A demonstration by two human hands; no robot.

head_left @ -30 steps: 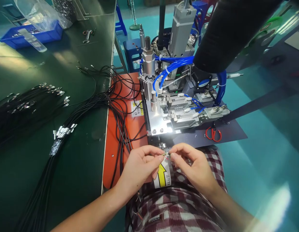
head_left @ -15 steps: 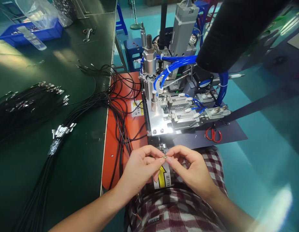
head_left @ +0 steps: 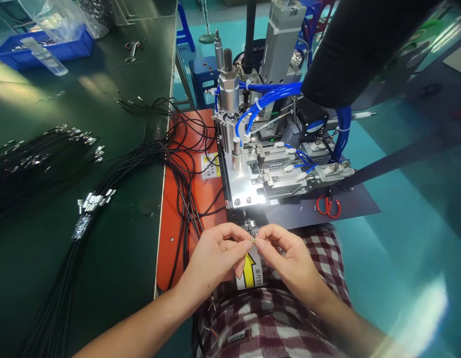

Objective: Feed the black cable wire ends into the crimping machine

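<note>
Thumb and forefinger of my left hand point(head_left: 219, 251) are pinched together over my lap. My right hand point(head_left: 286, 256) pinches the same way, its fingertips meeting the left ones. Between them shows a thin, pale yellow-green wire point(head_left: 254, 240), mostly covered by the fingers. Black cables point(head_left: 185, 199) run across the orange plate point(head_left: 211, 199) and pass behind my left hand. Stripped wire ends point(head_left: 212, 303) of other cables hang below my left wrist. Just beyond my fingertips stands the metal machine point(head_left: 248, 186), and under them is a label with a yellow arrow point(head_left: 248, 271).
On the dark green table point(head_left: 122, 278) lie a wrapped cable bundle with metal connectors point(head_left: 94, 201), more connector-ended cables point(head_left: 69, 132), a wrench point(head_left: 132, 51) and a blue bin point(head_left: 73, 44). Red-handled scissors point(head_left: 328, 206) lie right of the machine. A thick black tube point(head_left: 357, 44) hangs overhead.
The fingertips have drawn slightly closer, my right hand shifting a little left. Less of the wire shows between them. The whole view has shifted slightly.
</note>
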